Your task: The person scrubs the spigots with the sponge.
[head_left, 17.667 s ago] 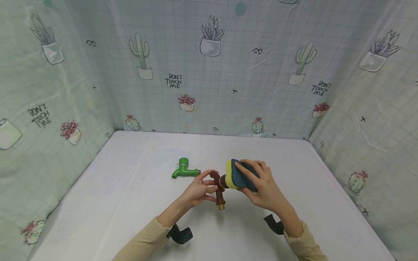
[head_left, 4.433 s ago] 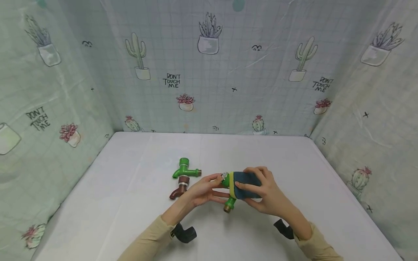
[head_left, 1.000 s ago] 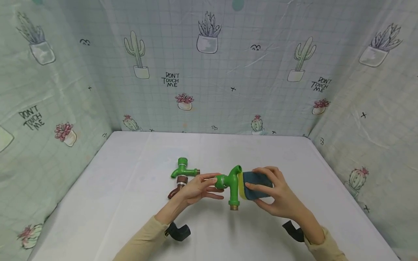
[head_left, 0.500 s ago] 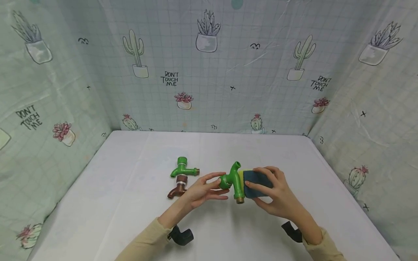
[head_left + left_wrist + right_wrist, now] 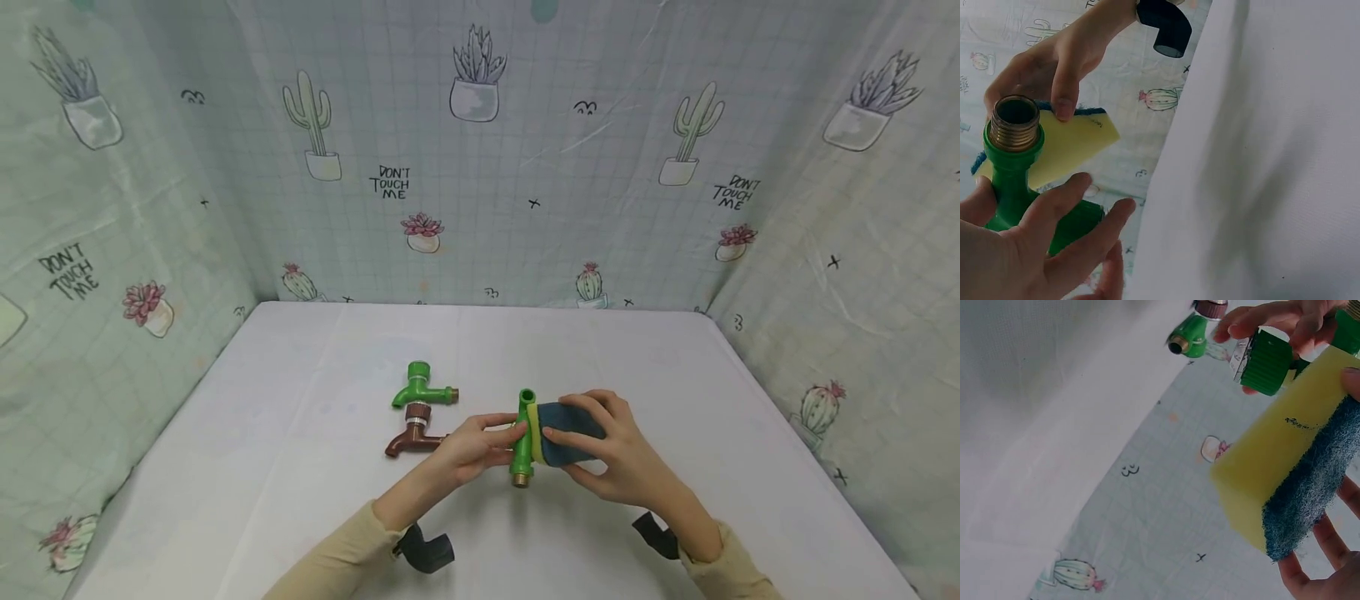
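Note:
My left hand (image 5: 474,450) holds a green tap (image 5: 522,450) by its body, thumb on the near side. The tap's spout end points up and its brass threaded end (image 5: 1015,125) points down toward the table in the head view. The right wrist view shows its ribbed green knob (image 5: 1267,361) with a silvery face. In my right hand (image 5: 617,450) is a sponge (image 5: 566,433) with a yellow soft side and a dark blue scouring side. Fingers and thumb grip the blue side, and the yellow face meets the tap's right side in the head view.
Left of my hands, another green tap (image 5: 422,393) lies on the white table (image 5: 300,400), with a brown tap (image 5: 412,437) just in front of it. Dark curved pieces (image 5: 426,552) show at both wrists. Patterned cloth (image 5: 480,208) walls the table's back and sides.
Earliest, my left hand held the brown tap, now on the table; it holds the second green tap since. In the last half second that tap has turned and both hands moved slightly left and nearer.

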Demonstrator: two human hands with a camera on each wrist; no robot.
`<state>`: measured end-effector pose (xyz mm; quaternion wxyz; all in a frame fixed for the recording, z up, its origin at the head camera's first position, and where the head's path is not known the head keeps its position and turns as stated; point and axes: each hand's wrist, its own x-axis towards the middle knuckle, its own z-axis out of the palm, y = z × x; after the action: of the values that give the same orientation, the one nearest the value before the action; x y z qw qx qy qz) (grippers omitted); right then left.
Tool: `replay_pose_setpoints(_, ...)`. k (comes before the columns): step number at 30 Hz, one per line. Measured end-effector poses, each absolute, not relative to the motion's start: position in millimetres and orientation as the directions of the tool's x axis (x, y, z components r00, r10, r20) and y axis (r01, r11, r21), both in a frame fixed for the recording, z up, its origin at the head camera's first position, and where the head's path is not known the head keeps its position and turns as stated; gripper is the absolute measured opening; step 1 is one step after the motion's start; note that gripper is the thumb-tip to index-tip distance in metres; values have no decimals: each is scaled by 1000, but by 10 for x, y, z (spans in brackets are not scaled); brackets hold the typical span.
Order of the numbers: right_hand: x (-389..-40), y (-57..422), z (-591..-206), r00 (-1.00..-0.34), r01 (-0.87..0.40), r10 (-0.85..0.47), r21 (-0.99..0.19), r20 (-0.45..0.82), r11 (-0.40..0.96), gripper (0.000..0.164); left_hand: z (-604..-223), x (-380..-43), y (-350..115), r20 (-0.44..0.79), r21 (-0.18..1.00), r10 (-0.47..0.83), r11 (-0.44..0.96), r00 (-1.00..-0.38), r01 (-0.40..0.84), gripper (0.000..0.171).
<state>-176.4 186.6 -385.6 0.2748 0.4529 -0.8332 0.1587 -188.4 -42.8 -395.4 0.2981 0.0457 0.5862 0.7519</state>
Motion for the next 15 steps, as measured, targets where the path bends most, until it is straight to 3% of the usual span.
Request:
replay_pose_setpoints(9, -1776, 1822, -3884, -446, -859, -666, -77, 598, 506, 38, -4014, -1922, -553, -222, 909, 672, -120, -706, -400, 51)
replay_pose_setpoints(15, -1762, 1800, -3889, -455, -855, -666, -81, 590, 513, 42, -4055, -1938, -600, -214, 913, 695, -107, -687, -393, 47)
